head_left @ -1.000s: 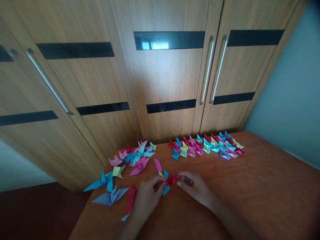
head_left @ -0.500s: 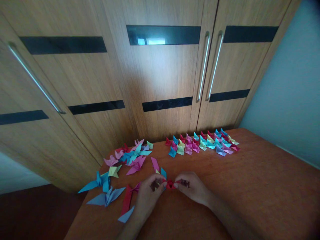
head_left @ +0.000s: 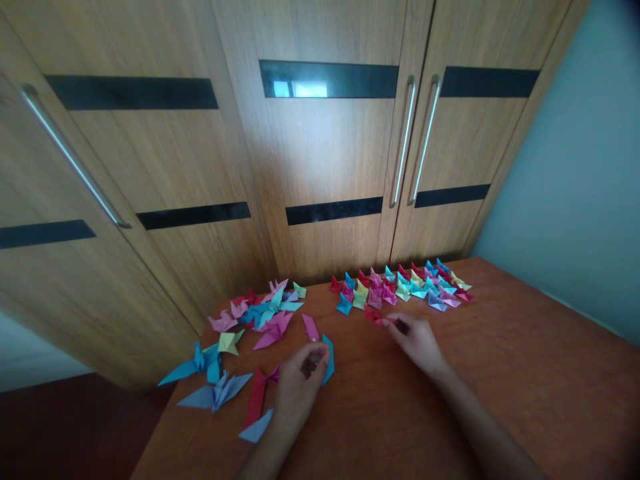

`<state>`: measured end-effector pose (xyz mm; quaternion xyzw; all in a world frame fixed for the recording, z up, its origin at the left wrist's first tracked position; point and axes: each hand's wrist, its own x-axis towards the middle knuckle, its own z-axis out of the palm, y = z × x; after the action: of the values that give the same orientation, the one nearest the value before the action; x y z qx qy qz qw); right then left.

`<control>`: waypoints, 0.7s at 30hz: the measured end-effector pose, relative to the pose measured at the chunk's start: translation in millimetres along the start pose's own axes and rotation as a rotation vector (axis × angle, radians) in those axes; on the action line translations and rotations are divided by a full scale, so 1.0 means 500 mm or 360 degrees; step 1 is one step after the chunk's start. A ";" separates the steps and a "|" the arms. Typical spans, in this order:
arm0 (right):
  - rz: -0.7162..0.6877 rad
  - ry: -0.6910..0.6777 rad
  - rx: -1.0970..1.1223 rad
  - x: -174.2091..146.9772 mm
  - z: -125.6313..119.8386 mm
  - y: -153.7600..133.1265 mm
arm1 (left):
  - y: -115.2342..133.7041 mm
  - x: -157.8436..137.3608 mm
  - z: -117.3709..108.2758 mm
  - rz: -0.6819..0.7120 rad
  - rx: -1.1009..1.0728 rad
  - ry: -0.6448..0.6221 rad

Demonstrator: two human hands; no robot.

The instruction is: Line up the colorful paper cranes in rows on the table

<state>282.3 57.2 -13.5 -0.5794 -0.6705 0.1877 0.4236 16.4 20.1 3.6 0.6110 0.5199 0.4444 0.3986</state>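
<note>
Hands work apart on the tabletop (head_left: 500, 360): the right hand (head_left: 417, 337) pinches a small red folded piece (head_left: 374, 316) just short of the sorted row (head_left: 400, 288) by the far edge; the left hand (head_left: 300, 373), curled shut near the left edge, holds a blue folded piece (head_left: 328, 357).

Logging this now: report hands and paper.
Right hand pinching red folded piece beside folded row. Left hand on blue piece. Nothing blocking.
</note>
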 end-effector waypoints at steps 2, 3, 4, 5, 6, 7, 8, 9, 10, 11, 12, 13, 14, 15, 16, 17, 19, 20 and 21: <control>0.0180 0.0254 -0.0328 0.008 -0.044 0.043 | 0.000 -0.002 -0.001 0.0025 0.0034 -0.0019; 0.0314 0.0344 -0.0493 0.010 -0.064 0.062 | 0.000 -0.003 -0.001 0.0035 0.0048 -0.0019; 0.0451 0.0387 -0.0657 0.011 -0.081 0.079 | 0.001 -0.004 0.000 0.0045 0.0057 -0.0016; 0.0577 0.0384 -0.0804 0.011 -0.093 0.093 | 0.001 -0.004 0.000 0.0053 0.0060 -0.0012; 0.0687 0.0346 -0.0925 0.011 -0.102 0.103 | 0.001 -0.005 0.001 0.0060 0.0056 -0.0008; 0.0770 0.0281 -0.1022 0.012 -0.106 0.109 | 0.002 -0.005 0.001 0.0063 0.0047 -0.0010; 0.0828 0.0202 -0.1092 0.014 -0.106 0.112 | 0.002 -0.005 0.002 0.0066 0.0036 -0.0012; 0.0864 0.0126 -0.1142 0.016 -0.103 0.111 | 0.001 -0.005 0.002 0.0069 0.0028 -0.0016; 0.0883 0.0062 -0.1178 0.019 -0.099 0.109 | 0.001 -0.005 0.003 0.0073 0.0023 -0.0020; 0.0892 0.0014 -0.1206 0.023 -0.094 0.107 | 0.001 -0.005 0.003 0.0077 0.0025 -0.0023; 0.0894 -0.0014 -0.1230 0.026 -0.088 0.104 | 0.002 -0.005 0.003 0.0080 0.0031 -0.0026; 0.0890 -0.0028 -0.1252 0.029 -0.084 0.101 | 0.002 -0.005 0.004 0.0080 0.0036 -0.0027; 0.0885 -0.0030 -0.1269 0.032 -0.081 0.099 | 0.004 -0.006 0.004 0.0078 0.0037 -0.0026; 0.0879 -0.0028 -0.1282 0.035 -0.078 0.098 | 0.006 -0.006 0.004 0.0075 0.0033 -0.0026; 0.0876 -0.0022 -0.1291 0.036 -0.077 0.098 | 0.008 -0.007 0.003 0.0071 0.0027 -0.0024; 0.0879 -0.0016 -0.1296 0.038 -0.077 0.099 | 0.010 -0.008 0.003 0.0068 0.0019 -0.0019; 0.0899 -0.0014 -0.1294 0.039 -0.078 0.100 | 0.014 -0.009 0.002 0.0057 0.0007 -0.0014; 0.0911 -0.0015 -0.1288 0.039 -0.079 0.100 | 0.015 -0.009 0.002 0.0046 0.0006 -0.0014; 0.0921 -0.0015 -0.1279 0.039 -0.080 0.101 | 0.016 -0.009 0.001 0.0034 0.0006 -0.0021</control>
<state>345.4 78.6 -21.3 -0.8585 -0.5034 0.0268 0.0942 19.1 14.5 10.5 0.6202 0.5116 0.4435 0.3960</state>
